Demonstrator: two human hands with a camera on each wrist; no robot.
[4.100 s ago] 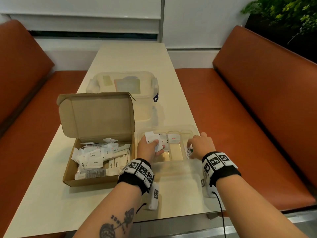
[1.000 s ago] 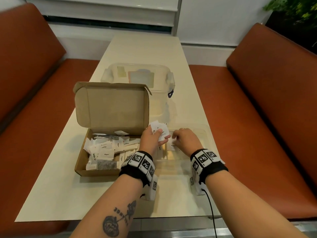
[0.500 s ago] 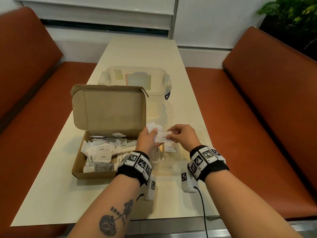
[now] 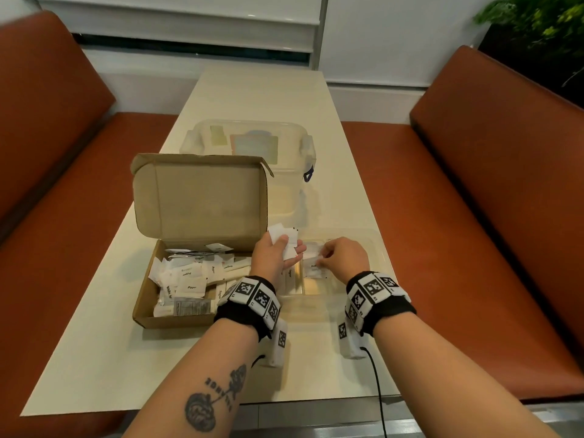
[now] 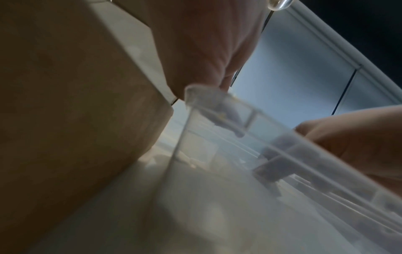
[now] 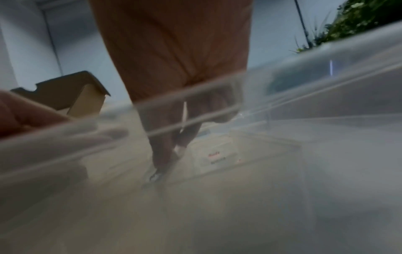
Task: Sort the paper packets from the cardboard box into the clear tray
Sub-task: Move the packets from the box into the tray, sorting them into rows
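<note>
Orange benches flank a cream table (image 4: 259, 99) where sorting is, by the look of it, well short of done. At left, the box (image 4: 148, 298), lid upright, holds a loose heap of packets (image 4: 189, 279) lying every way. The left hand (image 4: 273, 256) grips a fan of packets (image 4: 284, 240) above the tray's near-left edge, their free ends pointing away from the person. The right hand (image 4: 343, 259) pinches one packet (image 4: 313, 263) low inside the tray (image 4: 376, 245), its long axis roughly left-right; only a few packets lie sorted.
</note>
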